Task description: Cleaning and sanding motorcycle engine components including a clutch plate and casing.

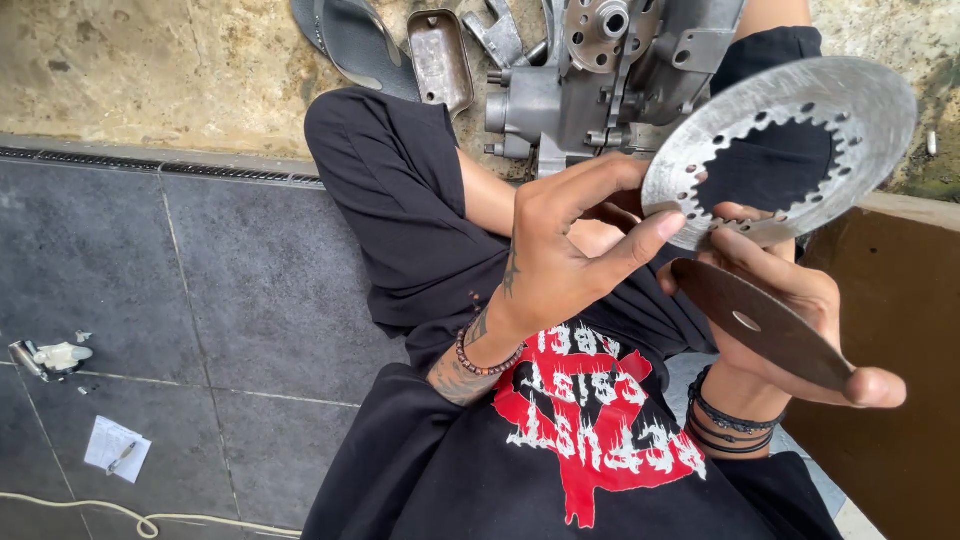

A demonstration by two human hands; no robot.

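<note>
Head view: left hand [560,265] pinches one toothed steel ring [790,115]; right hand [790,320] grips one dark disc [760,322]

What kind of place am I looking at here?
Likely an informal repair spot on the floor, outdoors or at a doorway: an engine casing on rough concrete, dark floor tiles, and a toothed steel disc in hand.

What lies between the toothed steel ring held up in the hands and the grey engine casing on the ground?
In the head view, only the person's black-clad leg lies between the steel ring and the engine casing.
</note>
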